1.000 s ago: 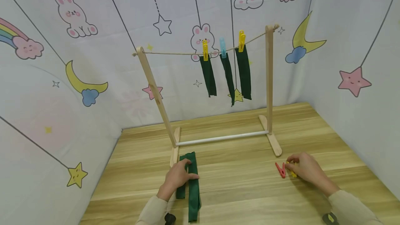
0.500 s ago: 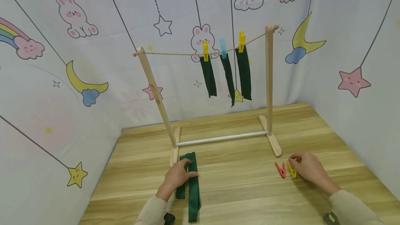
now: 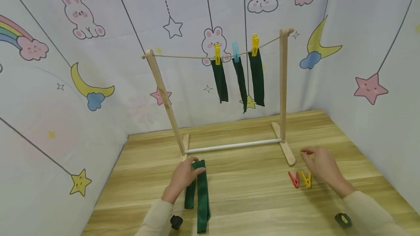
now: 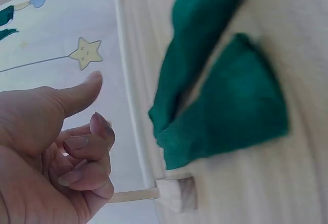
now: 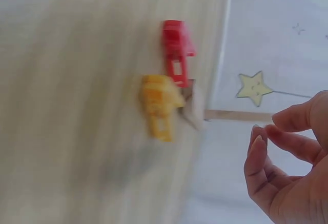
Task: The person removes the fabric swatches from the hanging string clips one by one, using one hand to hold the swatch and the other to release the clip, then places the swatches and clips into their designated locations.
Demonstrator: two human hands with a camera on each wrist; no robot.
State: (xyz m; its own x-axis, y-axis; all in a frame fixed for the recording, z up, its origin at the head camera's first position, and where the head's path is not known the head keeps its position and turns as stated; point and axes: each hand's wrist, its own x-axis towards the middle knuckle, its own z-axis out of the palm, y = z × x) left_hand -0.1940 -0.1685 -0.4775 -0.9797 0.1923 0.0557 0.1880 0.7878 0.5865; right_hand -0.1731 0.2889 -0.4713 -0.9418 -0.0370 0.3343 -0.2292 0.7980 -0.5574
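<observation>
My left hand (image 3: 181, 176) hovers over the far ends of two green cloth strips lying on the table: a longer one (image 3: 202, 203) and a shorter one (image 3: 189, 199). In the left wrist view its thumb is stretched out and its fingers are loosely bent, apart from the green cloth (image 4: 241, 106). On the right, a red clothespin (image 3: 294, 180) and a yellow clothespin (image 3: 306, 180) lie side by side. My right hand (image 3: 322, 166) hangs in the air beside and above them. Its fingers are loosely bent with nothing between them in the right wrist view.
Behind stands a wooden rack (image 3: 283, 90) with a string (image 3: 183, 56) between its posts. Three dark green strips hang there, under a yellow clothespin (image 3: 217, 54), a blue clothespin (image 3: 235, 51) and another yellow clothespin (image 3: 255, 45). A white rod (image 3: 233, 145) joins the feet. Printed curtains enclose the table.
My right hand has let go of the yellow clothespin beside the red one and risen away from it. My left hand has lifted off the green strips and shifted slightly toward their far ends.
</observation>
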